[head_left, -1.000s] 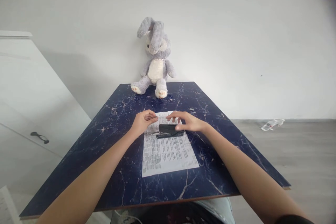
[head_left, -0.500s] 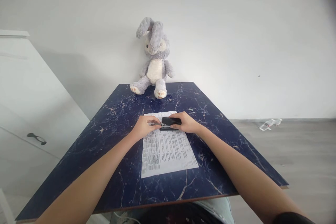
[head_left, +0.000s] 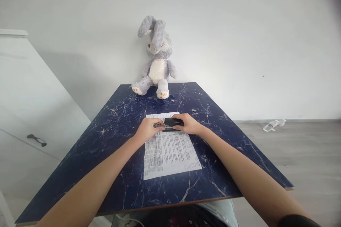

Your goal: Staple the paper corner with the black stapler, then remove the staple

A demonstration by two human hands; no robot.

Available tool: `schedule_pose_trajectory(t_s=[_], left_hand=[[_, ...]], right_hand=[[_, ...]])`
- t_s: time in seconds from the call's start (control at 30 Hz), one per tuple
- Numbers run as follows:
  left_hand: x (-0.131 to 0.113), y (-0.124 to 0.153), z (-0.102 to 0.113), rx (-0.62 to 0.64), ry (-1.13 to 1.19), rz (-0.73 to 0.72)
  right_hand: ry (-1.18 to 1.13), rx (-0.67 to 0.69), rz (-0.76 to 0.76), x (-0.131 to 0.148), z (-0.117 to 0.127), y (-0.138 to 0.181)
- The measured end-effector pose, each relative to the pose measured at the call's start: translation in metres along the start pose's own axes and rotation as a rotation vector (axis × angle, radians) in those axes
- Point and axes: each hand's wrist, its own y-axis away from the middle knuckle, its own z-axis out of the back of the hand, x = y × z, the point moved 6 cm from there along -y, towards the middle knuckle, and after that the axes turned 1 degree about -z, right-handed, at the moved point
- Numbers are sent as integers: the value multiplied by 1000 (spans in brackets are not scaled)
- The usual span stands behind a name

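Observation:
A black stapler (head_left: 173,122) lies on its side or low over the upper part of a printed sheet of paper (head_left: 173,156); which of these I cannot tell. My right hand (head_left: 188,123) grips its right end, with the thumb in front and the fingers behind. At the other end, my left hand (head_left: 149,128) pinches a thin silvery metal piece that sticks out of the stapler toward the left. Between the two hands the stapler's metal rail shows. The fingers partly hide both ends of it.
A grey plush rabbit (head_left: 157,60) sits at the back of the dark blue marbled table (head_left: 119,170), against the wall. To the left stands a white cabinet (head_left: 34,106) with a dark handle. A clear plastic bottle (head_left: 274,125) lies on the floor at right.
My left fingers have closed further round the metal piece, and more of it shows left of the stapler. My right hand, the stapler and the paper have stayed about where they were.

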Motion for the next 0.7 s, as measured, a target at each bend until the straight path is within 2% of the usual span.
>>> schedule_pose_trajectory(t_s=[0.23,0.53,0.7], left_hand=[[3,0,-4,-20,79,25],[0,-1,2,35,-51,6],[2,-1,6,-14,10,12]], right_hand=[[-9,-3,-6,1,0,0],[-20,-1,0,0,0,0],[-7,6,-1,-2,0,-1]])
